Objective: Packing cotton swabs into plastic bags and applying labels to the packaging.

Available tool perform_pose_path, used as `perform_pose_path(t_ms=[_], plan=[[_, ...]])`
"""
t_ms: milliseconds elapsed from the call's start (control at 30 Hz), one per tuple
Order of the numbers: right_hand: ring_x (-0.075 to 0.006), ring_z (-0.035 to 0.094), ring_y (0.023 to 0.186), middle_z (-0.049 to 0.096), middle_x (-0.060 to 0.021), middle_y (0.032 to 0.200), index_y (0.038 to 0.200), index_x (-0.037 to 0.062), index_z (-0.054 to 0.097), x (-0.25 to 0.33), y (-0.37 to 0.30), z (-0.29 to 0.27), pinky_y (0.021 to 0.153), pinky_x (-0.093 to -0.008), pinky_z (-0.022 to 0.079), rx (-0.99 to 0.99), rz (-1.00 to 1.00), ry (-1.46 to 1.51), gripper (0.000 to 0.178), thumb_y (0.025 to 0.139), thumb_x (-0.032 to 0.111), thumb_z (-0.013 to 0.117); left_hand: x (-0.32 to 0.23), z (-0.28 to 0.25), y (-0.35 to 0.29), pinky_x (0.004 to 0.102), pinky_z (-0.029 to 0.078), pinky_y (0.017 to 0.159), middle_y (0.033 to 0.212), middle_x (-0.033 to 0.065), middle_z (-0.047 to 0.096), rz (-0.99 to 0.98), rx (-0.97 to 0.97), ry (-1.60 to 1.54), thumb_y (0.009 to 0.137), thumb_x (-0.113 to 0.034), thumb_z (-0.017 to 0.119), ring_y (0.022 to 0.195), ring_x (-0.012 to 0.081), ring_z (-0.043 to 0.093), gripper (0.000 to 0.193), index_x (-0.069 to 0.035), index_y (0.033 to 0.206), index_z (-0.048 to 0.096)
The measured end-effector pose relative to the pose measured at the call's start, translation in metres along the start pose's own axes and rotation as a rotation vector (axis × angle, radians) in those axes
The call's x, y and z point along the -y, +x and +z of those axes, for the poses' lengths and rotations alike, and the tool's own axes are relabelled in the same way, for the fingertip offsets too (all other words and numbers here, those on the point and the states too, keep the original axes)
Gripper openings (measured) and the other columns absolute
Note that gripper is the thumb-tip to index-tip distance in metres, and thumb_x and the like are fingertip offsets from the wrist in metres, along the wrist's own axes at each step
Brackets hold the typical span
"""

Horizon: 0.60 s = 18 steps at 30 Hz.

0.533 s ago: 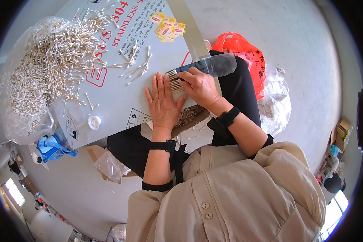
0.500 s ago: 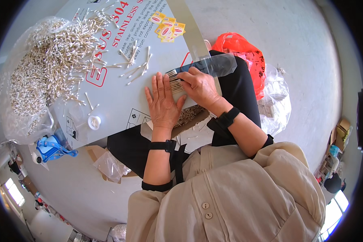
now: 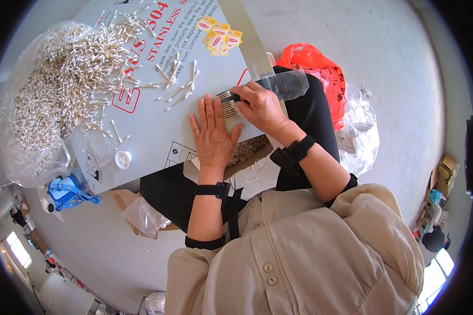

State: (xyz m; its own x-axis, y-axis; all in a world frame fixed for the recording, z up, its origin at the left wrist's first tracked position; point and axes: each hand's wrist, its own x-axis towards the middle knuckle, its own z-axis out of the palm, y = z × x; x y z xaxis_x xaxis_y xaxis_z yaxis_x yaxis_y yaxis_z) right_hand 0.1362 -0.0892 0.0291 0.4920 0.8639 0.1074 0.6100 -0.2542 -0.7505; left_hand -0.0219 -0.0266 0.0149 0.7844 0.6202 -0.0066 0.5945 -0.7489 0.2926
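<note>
A big pile of swabs (image 3: 52, 89) is seen on the far left, spilling from a clear bag onto a grey sheet (image 3: 157, 131). A small white cap (image 3: 123, 159) is laid near the sheet's edge. The left hand (image 3: 213, 134) is pressed flat and open on the sheet. A bundle of swabs (image 3: 230, 107) is gripped by the right hand (image 3: 261, 107), just beside the left. A clear sleeve (image 3: 286, 84) is touched by the right fingers. A red bag (image 3: 312, 63) is seen further right.
</note>
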Motion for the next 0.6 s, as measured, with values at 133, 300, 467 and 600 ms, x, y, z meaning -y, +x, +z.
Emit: perform_pose_path(t_ms=[133,300,467,600], plan=[[-0.033,0.065,0.091,0.061,-0.0138,0.099,0.115,0.0086,0.066,0.002,0.01,-0.006,0.079,-0.0393,0.053,0.127,-0.048,-0.07,0.037,0.078,0.008,0.068,0.0,0.0,0.0,0.0537,0.01,0.119,0.161,0.0141,0.021,0.001,0.003,0.008,0.091,-0.051,0.056,0.15,0.0302,0.016,0.085,-0.005,0.154,0.022],[-0.0313,0.061,0.099,0.057,-0.0127,0.104,0.119,0.0077,0.065,-0.002,0.006,-0.016,0.084,-0.0388,0.052,0.216,-0.171,-0.069,0.049,0.071,0.008,0.074,0.002,0.001,0.0,0.0526,0.009,0.12,0.161,0.0135,0.021,-0.002,0.022,0.045,0.094,-0.044,0.055,0.15,0.0293,0.016,0.078,-0.005,0.153,0.024],[-0.0288,0.059,0.099,0.055,-0.011,0.102,0.12,0.0077,0.065,-0.007,-0.004,-0.014,0.084,-0.0388,0.052,0.141,-0.258,-0.109,0.056,0.065,0.009,0.08,0.0,-0.003,0.001,0.0523,0.009,0.12,0.161,0.0132,0.021,-0.006,0.014,0.01,0.095,-0.042,0.055,0.15,0.0294,0.015,0.076,-0.005,0.154,0.024],[-0.0285,0.059,0.098,0.055,-0.01,0.102,0.119,0.0075,0.065,-0.012,-0.004,-0.011,0.083,-0.039,0.052,0.12,-0.244,-0.086,0.055,0.066,0.008,0.08,-0.001,-0.002,0.002,0.0521,0.009,0.12,0.161,0.0135,0.02,0.002,0.017,0.011,0.094,-0.041,0.056,0.15,0.0294,0.015,0.077,-0.005,0.154,0.024]])
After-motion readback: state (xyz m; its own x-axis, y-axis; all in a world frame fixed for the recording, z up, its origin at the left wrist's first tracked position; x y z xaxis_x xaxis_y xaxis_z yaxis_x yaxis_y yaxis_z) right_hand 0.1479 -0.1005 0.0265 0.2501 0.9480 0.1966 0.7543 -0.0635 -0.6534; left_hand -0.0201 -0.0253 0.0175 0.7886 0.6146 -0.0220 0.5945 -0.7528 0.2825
